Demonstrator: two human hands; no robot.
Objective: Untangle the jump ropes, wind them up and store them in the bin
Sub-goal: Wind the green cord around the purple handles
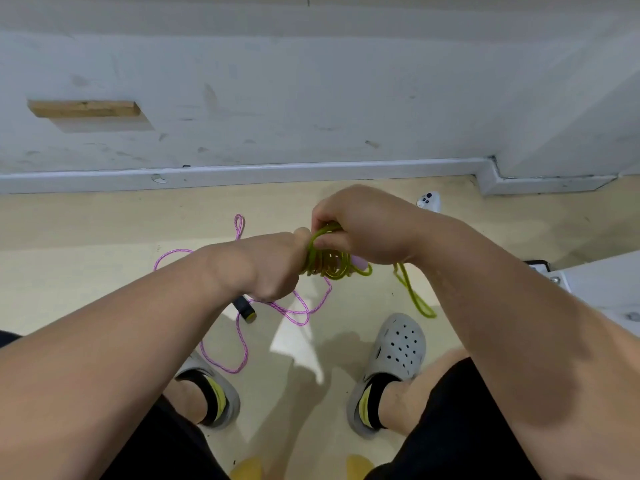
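Observation:
A green jump rope (329,266) is wound into a bundle of several coils held between both hands above the floor. My left hand (273,268) grips the bundle's left end. My right hand (353,226) holds the top of the coils with curled fingers, and a pale purple handle (358,262) shows just below it. A loose green tail (415,296) hangs down to the right. On the floor below lies a pink jump rope (239,341) in loose loops, with a black handle (246,308) beside my left wrist.
I sit with both feet in grey clogs (398,348) on a beige floor. A white wall with a skirting board (242,174) runs across ahead. A small white object (429,201) lies near the wall, and a white structure (606,285) juts in at the right.

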